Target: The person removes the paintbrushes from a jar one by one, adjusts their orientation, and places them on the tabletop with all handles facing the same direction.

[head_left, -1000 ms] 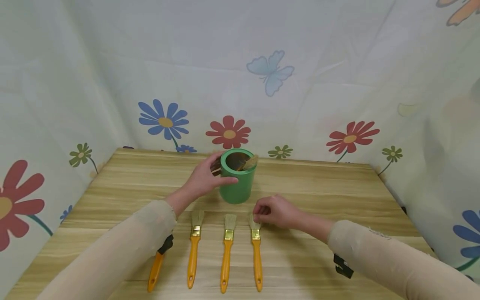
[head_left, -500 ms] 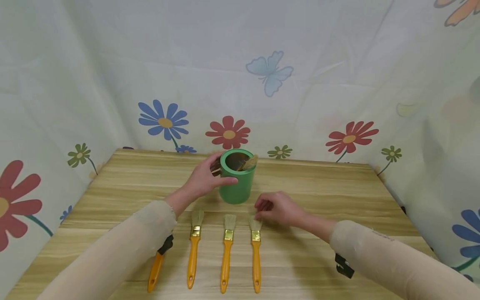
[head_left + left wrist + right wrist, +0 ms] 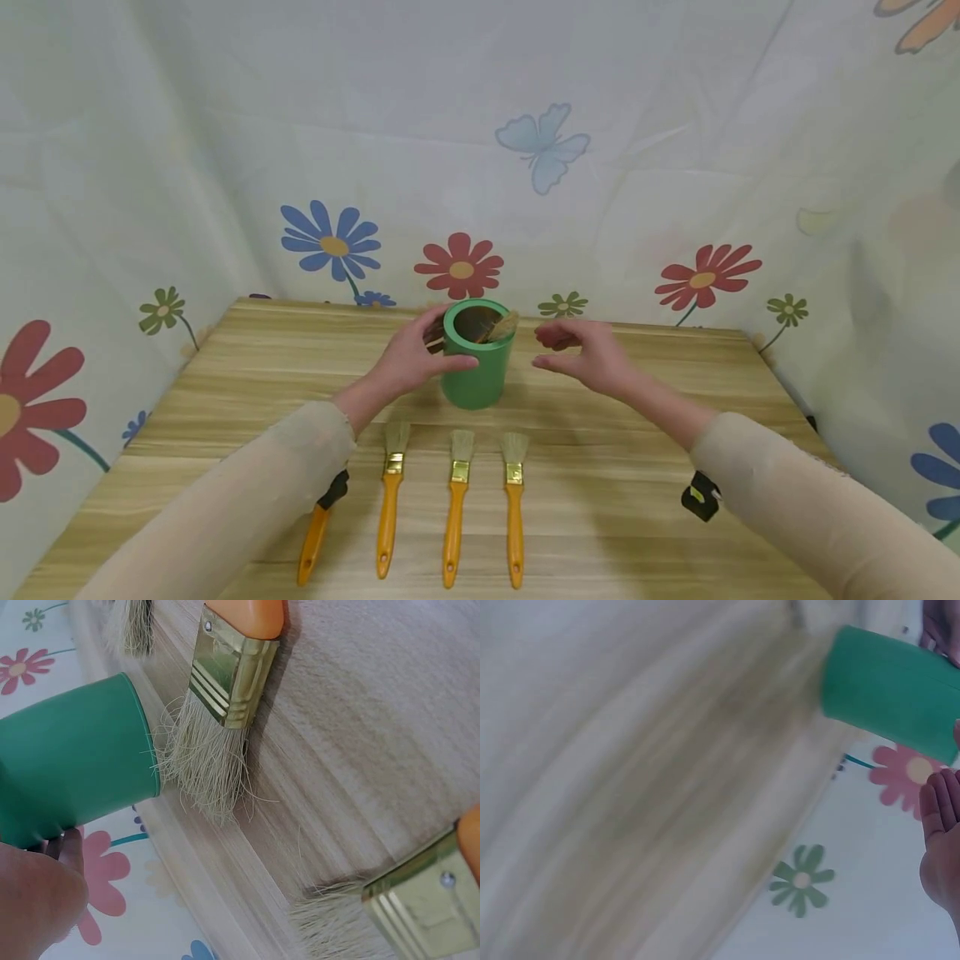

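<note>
My left hand (image 3: pixel 405 357) holds a green cylindrical cup (image 3: pixel 476 377) from its left side, thumb across the front and fingers round the back. Inside the cup leans a paintbrush, its tan bristles (image 3: pixel 504 326) sticking out over the right of the rim. To the right of the cup, my right hand (image 3: pixel 588 357) is raised with nothing in it, fingers and thumb spread apart toward the cup. Several orange-handled paintbrushes lie in a row before the cup, among them a middle one (image 3: pixel 454 517) and a right one (image 3: pixel 514 517), bristles pointing away from me.
The leftmost paintbrush (image 3: pixel 313 542) is partly covered by my left forearm and the black wrist camera. The wood-grain table (image 3: pixel 615 500) ends at a white cloth backdrop (image 3: pixel 375 125) printed with flowers and a butterfly, which also hangs at both sides.
My right hand has left the bristles of the right paintbrush and moved up and away to beside the cup, its fingers spreading. My left hand and the cup have stayed put.
</note>
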### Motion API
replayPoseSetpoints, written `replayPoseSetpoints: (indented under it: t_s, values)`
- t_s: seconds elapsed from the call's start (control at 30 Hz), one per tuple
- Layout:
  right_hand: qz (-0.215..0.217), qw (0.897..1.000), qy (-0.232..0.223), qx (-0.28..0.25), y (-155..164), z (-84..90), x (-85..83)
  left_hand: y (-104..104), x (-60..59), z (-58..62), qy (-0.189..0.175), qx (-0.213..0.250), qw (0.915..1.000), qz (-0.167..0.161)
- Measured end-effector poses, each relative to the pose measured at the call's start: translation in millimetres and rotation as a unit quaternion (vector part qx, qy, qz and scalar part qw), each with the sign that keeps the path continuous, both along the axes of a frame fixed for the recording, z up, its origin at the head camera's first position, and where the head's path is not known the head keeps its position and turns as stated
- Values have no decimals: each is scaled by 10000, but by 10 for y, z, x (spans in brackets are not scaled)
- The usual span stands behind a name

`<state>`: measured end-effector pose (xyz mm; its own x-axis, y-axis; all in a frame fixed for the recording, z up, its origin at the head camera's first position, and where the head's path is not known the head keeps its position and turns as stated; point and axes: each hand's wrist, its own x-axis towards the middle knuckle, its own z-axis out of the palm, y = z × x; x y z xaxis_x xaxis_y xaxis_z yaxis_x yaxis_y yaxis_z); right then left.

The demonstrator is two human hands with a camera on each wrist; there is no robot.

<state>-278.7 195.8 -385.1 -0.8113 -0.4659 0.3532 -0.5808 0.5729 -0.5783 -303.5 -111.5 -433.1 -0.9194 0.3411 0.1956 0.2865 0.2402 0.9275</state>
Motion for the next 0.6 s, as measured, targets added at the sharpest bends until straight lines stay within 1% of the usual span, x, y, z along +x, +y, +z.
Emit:
replayPoseSetpoints:
  t_s: [0.17, 0.3, 0.4, 0.5, 0.6]
  values:
    - [-30, 9990, 369, 261, -44, 208, -56, 7, -2, -6, -25, 15, 10000, 10]
    - [55, 9969, 525, 590, -101, 325, -88, 4, -20, -12, -16, 3, 10000, 26]
    - [190, 9959, 458, 751, -154, 351, -110, 3, -28, -11, 4, 3, 10000, 4]
    - [311, 9958, 345, 785, -214, 346, -132, 9, -22, -1, 6, 5, 10000, -1]
    - [349, 9954, 383, 806, -269, 322, -162, 15, -12, 4, 6, 3, 10000, 8]
